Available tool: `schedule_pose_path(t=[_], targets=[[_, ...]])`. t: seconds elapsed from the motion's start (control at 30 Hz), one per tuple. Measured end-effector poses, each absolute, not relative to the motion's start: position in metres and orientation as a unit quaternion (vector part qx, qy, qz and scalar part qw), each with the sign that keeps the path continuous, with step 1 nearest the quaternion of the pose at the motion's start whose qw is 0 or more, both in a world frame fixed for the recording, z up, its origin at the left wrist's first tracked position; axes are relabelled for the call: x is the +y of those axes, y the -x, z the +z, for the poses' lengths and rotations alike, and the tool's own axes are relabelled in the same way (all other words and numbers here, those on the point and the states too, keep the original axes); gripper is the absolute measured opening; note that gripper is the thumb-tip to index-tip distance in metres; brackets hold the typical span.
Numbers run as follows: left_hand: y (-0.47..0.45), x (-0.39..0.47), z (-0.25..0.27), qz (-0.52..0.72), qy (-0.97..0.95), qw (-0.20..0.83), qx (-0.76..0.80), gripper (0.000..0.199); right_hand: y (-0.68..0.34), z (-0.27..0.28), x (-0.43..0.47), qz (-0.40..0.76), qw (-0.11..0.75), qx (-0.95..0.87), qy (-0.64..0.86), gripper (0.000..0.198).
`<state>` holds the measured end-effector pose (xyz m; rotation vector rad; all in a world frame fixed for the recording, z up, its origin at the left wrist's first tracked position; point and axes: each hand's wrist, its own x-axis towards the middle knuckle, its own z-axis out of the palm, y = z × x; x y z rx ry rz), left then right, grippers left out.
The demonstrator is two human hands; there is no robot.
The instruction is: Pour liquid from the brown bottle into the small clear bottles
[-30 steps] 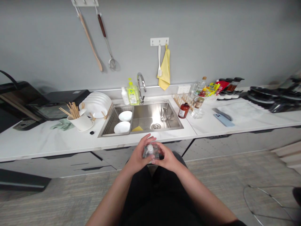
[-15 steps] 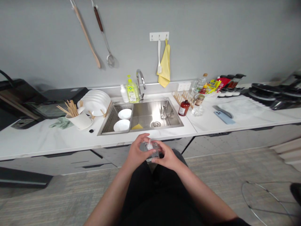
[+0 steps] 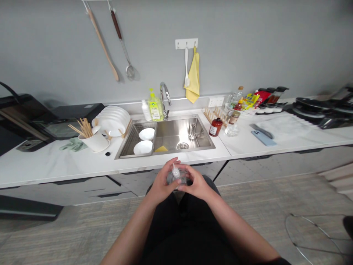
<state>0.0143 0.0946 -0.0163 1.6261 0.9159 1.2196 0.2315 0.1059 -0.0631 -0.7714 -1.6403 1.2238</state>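
Observation:
Low in front of the sink, both hands hold a small clear pump bottle with a white top. My left hand curls round its left side, thumb across the front. From the other side, my right hand grips it with bent fingers and thumb. The fingers hide much of the bottle, and I cannot tell what is inside. Its top points upward, tilted a little to the left.
Behind the hands is a steel sink holding white bowls. A brown bottle and a blue phone lie to the right on the counter. Chopsticks in a white holder and stacked plates stand left.
The bottle's white top has tipped slightly, and my left hand has shifted a little on the bottle. My right hand stays nearly where it was.

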Motion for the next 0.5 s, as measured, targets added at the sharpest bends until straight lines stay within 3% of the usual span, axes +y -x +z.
schedule_pose_path(t=[0.27,0.43,0.5], targets=[[-0.024,0.091,-0.019,0.549,-0.617,0.311,0.470,0.064,-0.229,-0.063,0.100,0.481,0.462,-0.664,0.339,0.089],[-0.021,0.086,-0.017,0.501,-0.664,0.423,0.360,0.070,-0.230,-0.063,0.100,0.487,0.467,-0.657,0.335,0.088],[-0.020,0.087,-0.017,0.508,-0.655,0.423,0.364,0.066,-0.232,-0.061,0.098,0.488,0.465,-0.660,0.332,0.091]])
